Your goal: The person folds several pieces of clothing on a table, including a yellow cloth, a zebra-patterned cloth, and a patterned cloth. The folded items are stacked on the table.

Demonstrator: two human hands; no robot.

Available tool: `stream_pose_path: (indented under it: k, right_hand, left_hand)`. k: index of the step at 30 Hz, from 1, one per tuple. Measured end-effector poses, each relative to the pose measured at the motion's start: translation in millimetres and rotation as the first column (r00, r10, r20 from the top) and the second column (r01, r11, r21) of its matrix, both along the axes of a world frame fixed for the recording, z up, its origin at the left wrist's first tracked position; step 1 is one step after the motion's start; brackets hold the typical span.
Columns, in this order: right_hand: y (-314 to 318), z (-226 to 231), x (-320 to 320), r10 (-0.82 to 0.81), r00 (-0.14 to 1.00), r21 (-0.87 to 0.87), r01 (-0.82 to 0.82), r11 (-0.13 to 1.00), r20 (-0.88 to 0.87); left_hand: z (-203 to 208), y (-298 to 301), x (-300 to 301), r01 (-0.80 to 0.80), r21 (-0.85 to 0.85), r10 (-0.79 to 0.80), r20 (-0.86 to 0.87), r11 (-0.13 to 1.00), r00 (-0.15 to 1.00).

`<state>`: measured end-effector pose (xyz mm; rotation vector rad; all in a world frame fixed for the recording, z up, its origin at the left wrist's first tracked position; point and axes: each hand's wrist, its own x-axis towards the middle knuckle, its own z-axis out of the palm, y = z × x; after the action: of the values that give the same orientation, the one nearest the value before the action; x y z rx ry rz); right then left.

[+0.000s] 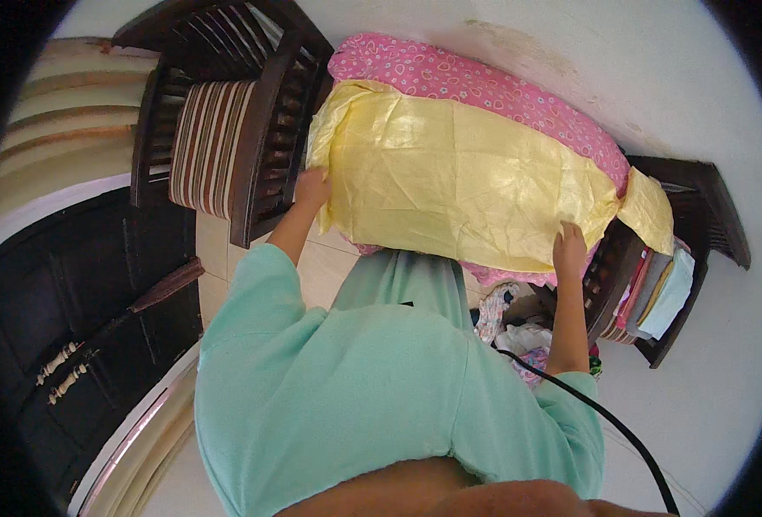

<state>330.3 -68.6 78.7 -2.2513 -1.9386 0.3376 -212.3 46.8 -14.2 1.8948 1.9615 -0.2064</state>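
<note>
A shiny yellow cloth (450,172) with creases is spread over a padded surface covered in a pink patterned cloth (484,86). At its left edge my left hand (312,188) is closed, gripping the yellow fabric. My right hand (570,248) lies on the cloth's near right part, its fingers stretched out over the fabric. Beyond that hand the yellow cloth is gathered and twisted, and a loose end hangs to the right. The pink cloth shows along the far side and a little below the near edge.
A dark wooden chair (265,155) with a striped cushion (211,148) stands at the left. At the right, another dark chair (596,280) bears folded clothes (657,293). Loose clothes (519,336) lie below it. A black cable (609,414) runs past my right arm.
</note>
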Motion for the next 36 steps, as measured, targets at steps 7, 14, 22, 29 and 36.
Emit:
stream_pose_path:
  k: [7,14,22,29,36]
  right_hand:
    - [109,-3,-72,0.214,0.971,0.194,-0.192,0.962,-0.105]
    - [183,-15,-132,0.247,0.951,0.127,-0.226,0.966,-0.183]
    - [208,-59,-134,0.109,0.963,-0.038,-0.122,0.992,-0.247]
    - [216,-68,-90,0.177,0.916,0.099,-0.152,0.983,-0.361]
    - [241,-38,-83,-0.207,0.841,-0.259,0.083,0.962,-0.500]
  left_hand:
    - [11,98,58,0.143,0.190,-0.184,0.220,0.971,0.958]
    - [-9,158,75,0.344,0.183,-0.376,0.184,0.921,0.908]
    - [37,173,72,0.426,-0.497,-0.566,-0.170,0.756,0.806]
    - [39,168,-6,0.555,-0.492,-0.631,0.014,0.671,0.776]
    - [98,193,-83,0.089,-0.669,0.225,0.369,0.738,0.902]
